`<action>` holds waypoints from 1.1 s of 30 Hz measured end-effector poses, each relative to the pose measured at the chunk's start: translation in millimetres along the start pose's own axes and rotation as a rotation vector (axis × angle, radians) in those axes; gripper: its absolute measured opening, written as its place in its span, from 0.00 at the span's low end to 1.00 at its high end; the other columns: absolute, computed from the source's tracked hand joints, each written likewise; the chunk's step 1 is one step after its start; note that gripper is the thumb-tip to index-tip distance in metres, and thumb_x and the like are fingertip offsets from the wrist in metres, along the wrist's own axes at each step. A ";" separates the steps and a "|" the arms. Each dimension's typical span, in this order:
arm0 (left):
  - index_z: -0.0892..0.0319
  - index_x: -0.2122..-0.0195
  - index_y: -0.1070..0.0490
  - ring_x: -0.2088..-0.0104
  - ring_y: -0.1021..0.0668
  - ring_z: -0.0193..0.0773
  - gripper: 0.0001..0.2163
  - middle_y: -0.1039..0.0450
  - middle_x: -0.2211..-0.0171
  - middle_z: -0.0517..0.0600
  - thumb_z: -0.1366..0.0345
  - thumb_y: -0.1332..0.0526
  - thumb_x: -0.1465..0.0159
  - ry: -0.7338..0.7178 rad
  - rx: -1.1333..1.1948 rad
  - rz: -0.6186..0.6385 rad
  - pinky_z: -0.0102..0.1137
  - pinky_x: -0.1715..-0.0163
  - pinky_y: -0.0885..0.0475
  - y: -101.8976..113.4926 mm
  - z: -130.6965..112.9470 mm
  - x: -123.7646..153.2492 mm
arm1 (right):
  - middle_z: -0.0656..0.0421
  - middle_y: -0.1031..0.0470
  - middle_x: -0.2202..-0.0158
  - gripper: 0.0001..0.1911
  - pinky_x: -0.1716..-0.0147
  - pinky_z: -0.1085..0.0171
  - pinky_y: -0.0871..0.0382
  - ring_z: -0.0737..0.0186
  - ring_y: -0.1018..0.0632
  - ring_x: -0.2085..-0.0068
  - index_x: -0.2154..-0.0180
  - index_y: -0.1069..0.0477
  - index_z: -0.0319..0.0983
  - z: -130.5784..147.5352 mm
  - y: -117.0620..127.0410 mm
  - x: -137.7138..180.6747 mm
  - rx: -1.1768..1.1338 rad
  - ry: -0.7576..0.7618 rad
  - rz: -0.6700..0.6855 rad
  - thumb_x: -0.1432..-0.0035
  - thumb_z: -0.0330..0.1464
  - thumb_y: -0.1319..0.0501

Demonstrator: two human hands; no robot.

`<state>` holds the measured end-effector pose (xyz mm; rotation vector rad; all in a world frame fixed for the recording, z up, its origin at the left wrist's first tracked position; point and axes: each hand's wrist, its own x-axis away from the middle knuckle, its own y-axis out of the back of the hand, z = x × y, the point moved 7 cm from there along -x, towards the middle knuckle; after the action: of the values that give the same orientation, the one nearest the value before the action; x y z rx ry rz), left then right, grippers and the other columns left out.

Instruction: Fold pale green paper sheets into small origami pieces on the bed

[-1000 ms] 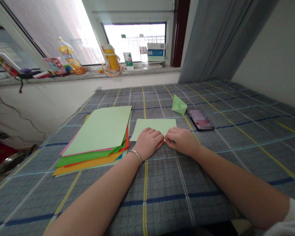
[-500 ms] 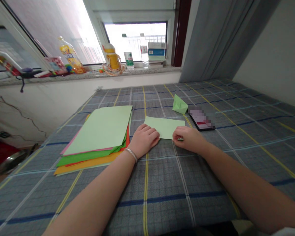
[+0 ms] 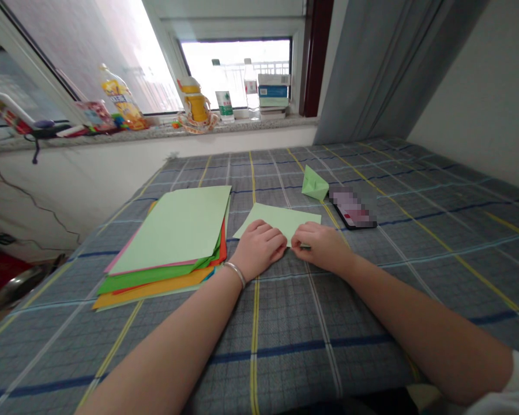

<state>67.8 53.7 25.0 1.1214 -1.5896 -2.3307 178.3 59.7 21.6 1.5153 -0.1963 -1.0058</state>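
A pale green sheet of paper (image 3: 281, 217) lies on the checked cloth, its near edge under my fingers. My left hand (image 3: 262, 246), with a silver bangle at the wrist, is curled over the near left part of the sheet, fingertips pressed together at the edge. Close beside it, my right hand (image 3: 315, 243) pinches the same near edge with thumb and fingers. Only a small gap separates the two hands. Beyond the sheet stands a folded green paper piece (image 3: 315, 184), and a stack of coloured paper (image 3: 173, 230) lies to the left.
A phone (image 3: 352, 208) with a blurred screen lies right of the folded piece. The plaid cloth (image 3: 294, 334) covers the surface. Along the windowsill (image 3: 155, 134) stand bottles, a yellow water bottle (image 3: 196, 106) and boxes (image 3: 273, 95). A grey curtain (image 3: 363, 75) hangs at the back right.
My right hand has slid left along the near edge, closer to my left hand. The sheet has turned slightly, its left corner now showing beyond my left hand.
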 end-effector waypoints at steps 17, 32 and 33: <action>0.58 0.72 0.31 0.68 0.29 0.37 0.06 0.29 0.73 0.47 0.70 0.44 0.39 0.066 0.058 0.011 0.36 0.56 0.35 10.0 31.3 9.5 | 0.61 0.26 0.70 0.04 0.62 0.65 0.34 0.64 0.26 0.65 0.74 0.31 0.41 -31.6 22.7 8.3 -0.245 -0.037 -0.061 0.49 0.27 0.40; 0.56 0.73 0.30 0.68 0.28 0.37 0.04 0.29 0.73 0.47 0.69 0.43 0.42 0.185 0.109 0.135 0.35 0.57 0.35 29.7 62.4 28.9 | 0.60 0.28 0.71 0.03 0.67 0.65 0.31 0.65 0.27 0.68 0.74 0.31 0.40 -55.9 26.0 14.7 -0.475 -0.129 -0.012 0.50 0.28 0.40; 0.57 0.73 0.30 0.68 0.28 0.37 0.04 0.29 0.73 0.47 0.69 0.42 0.42 0.196 0.119 0.142 0.35 0.59 0.35 29.5 65.3 30.9 | 0.60 0.28 0.71 0.03 0.67 0.66 0.31 0.65 0.27 0.68 0.74 0.31 0.40 -58.1 25.6 15.5 -0.483 -0.138 -0.004 0.50 0.28 0.40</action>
<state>-4.0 75.8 45.8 1.1777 -1.6927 -1.9946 237.7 85.8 29.5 1.0100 -0.0405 -1.0709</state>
